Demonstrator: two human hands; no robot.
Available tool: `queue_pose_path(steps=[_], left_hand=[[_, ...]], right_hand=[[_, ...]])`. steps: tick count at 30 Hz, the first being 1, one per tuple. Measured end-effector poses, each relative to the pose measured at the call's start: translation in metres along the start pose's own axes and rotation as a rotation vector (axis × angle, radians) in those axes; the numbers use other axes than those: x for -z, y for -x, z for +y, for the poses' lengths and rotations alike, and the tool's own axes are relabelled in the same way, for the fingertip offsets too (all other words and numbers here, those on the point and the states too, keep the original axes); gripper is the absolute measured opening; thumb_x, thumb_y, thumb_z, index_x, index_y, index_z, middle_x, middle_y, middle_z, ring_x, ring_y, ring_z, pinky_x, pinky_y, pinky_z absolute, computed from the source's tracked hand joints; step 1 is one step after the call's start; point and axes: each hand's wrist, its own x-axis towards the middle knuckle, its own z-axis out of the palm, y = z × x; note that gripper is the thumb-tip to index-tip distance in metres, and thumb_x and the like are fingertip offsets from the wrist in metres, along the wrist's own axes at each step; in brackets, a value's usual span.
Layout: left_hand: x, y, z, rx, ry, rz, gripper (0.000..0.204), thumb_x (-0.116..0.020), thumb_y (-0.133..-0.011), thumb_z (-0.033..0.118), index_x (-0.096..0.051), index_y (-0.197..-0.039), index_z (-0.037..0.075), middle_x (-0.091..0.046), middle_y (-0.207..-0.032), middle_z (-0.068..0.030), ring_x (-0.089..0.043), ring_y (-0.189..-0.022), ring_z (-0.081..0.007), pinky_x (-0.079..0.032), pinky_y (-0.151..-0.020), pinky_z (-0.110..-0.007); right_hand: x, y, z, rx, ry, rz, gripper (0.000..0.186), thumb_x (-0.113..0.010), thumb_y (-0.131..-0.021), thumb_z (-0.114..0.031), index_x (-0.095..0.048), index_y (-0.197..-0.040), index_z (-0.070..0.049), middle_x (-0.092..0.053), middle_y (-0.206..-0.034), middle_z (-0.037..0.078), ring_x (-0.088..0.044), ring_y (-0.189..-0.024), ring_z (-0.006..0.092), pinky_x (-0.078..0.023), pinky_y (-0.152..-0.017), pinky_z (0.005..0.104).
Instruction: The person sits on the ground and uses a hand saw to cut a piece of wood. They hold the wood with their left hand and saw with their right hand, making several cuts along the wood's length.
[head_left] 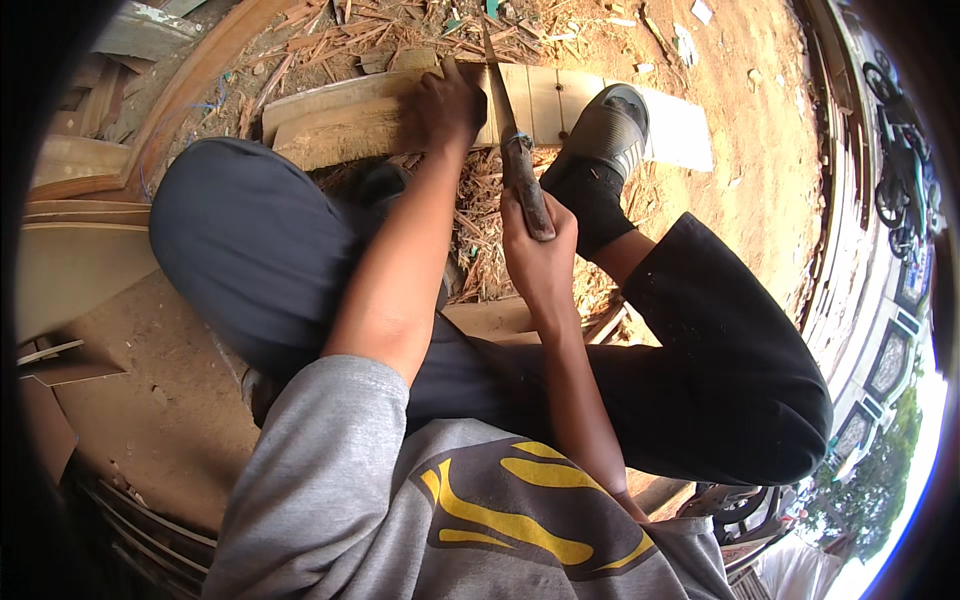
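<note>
My right hand (540, 245) is wrapped round the worn dark wooden handle of a machete (502, 95). Its narrow blade points away from me and tapers to a tip past the board's far edge; a bit of blue shows where blade meets handle. Left of the blade, my left hand (447, 108) is closed and bears on a pale wooden board (345, 115), its fingers curled near the far edge. The board lies crosswise on the ground, with dark lines and two dark spots right of the blade. My right foot, in a grey slide sandal (608, 130), rests on the board.
Wood splinters (470, 215) litter the brown ground around the board. A curved wooden frame (165, 125) and flat sheets (80, 270) stand at the left. Long planks (825, 200) line the right, with parked motorcycles (890, 190) beyond. My bent legs flank the work.
</note>
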Motion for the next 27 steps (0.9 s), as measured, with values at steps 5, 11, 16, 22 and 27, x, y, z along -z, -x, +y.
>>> queue_pose_path(steps=[5, 11, 16, 22, 27], left_hand=[[0.012, 0.003, 0.015, 0.014, -0.118, -0.074, 0.041, -0.050, -0.083, 0.024, -0.039, -0.118, 0.004, -0.055, -0.104, -0.0262, -0.053, -0.102, -0.0381, -0.042, -0.087, -0.046], [-0.046, -0.019, -0.012, 0.022, 0.069, 0.242, 0.034, -0.047, -0.087, 0.021, -0.044, -0.118, 0.007, -0.062, -0.086, -0.0232, -0.058, -0.091, -0.0362, -0.041, -0.088, -0.048], [-0.046, -0.042, 0.002, -0.038, 0.373, 0.327, 0.028, -0.047, -0.089, 0.024, -0.047, -0.110, 0.005, -0.063, -0.075, -0.0227, -0.058, -0.080, -0.0423, -0.045, -0.079, -0.050], [-0.011, -0.046, 0.010, 0.102, 0.343, 0.134, 0.031, -0.046, -0.088, 0.030, -0.056, -0.096, 0.002, -0.064, -0.083, -0.0242, -0.058, -0.087, -0.0433, -0.048, -0.073, -0.050], [0.014, -0.036, 0.019, 0.188, 0.263, 0.015, 0.040, -0.043, -0.088, 0.036, -0.060, -0.097, 0.001, -0.065, -0.089, -0.0243, -0.060, -0.090, -0.0414, -0.047, -0.082, -0.048]], right_hand=[[-0.003, -0.031, 0.022, 0.088, -0.027, -0.013, 0.026, -0.058, -0.086, -0.015, -0.049, -0.068, 0.001, -0.042, -0.056, 0.001, -0.036, -0.055, 0.0065, -0.033, -0.049, 0.0279], [0.001, -0.006, 0.046, 0.060, -0.056, -0.084, 0.018, -0.056, -0.089, -0.013, -0.055, -0.078, 0.002, -0.045, -0.062, -0.003, -0.038, -0.058, 0.0045, -0.033, -0.051, 0.0232], [0.000, -0.023, 0.050, 0.038, -0.087, -0.050, 0.017, -0.056, -0.089, -0.014, -0.057, -0.082, 0.002, -0.046, -0.064, -0.003, -0.038, -0.060, 0.0044, -0.033, -0.052, 0.0232], [-0.002, -0.033, 0.040, -0.008, -0.185, -0.045, 0.020, -0.057, -0.089, -0.016, -0.056, -0.081, 0.002, -0.044, -0.063, -0.004, -0.036, -0.059, 0.0041, -0.032, -0.051, 0.0230], [-0.009, -0.034, 0.040, -0.004, -0.154, -0.029, 0.022, -0.058, -0.088, -0.017, -0.055, -0.076, 0.001, -0.042, -0.060, -0.004, -0.035, -0.057, 0.0045, -0.031, -0.050, 0.0237]])
